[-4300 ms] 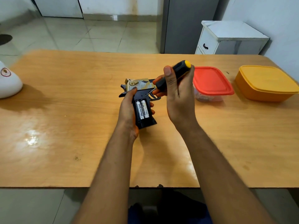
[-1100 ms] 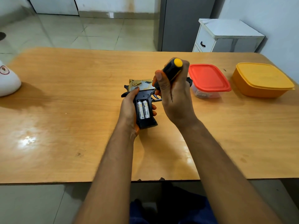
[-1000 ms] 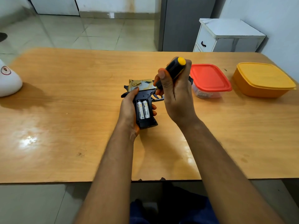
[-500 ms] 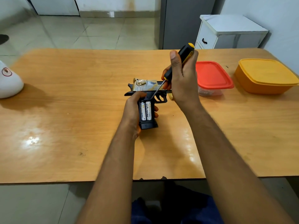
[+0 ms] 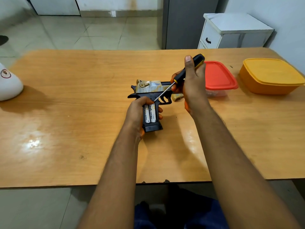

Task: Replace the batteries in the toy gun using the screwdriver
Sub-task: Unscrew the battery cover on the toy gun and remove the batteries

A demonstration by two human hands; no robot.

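The black and gold toy gun (image 5: 151, 90) lies on its side on the wooden table (image 5: 82, 96). My left hand (image 5: 137, 111) grips its handle, where two white batteries (image 5: 150, 113) sit in the open compartment. My right hand (image 5: 191, 83) holds the black and yellow screwdriver (image 5: 189, 68) by its handle. The thin shaft slants down-left, and its tip is at the top end of the batteries, beside my left thumb. A small gold piece (image 5: 177, 96) lies on the table just behind my right hand.
A clear box with a red lid (image 5: 217, 76) stands right of the gun, and an orange box with a yellow lid (image 5: 270, 76) further right. A white object (image 5: 8, 85) sits at the table's left edge. A white cabinet (image 5: 231, 32) stands beyond the table.
My right hand has lifted and drawn back to the right, so the whole screwdriver shaft now shows. The tip stays at the top of the battery compartment. My left hand keeps its hold.
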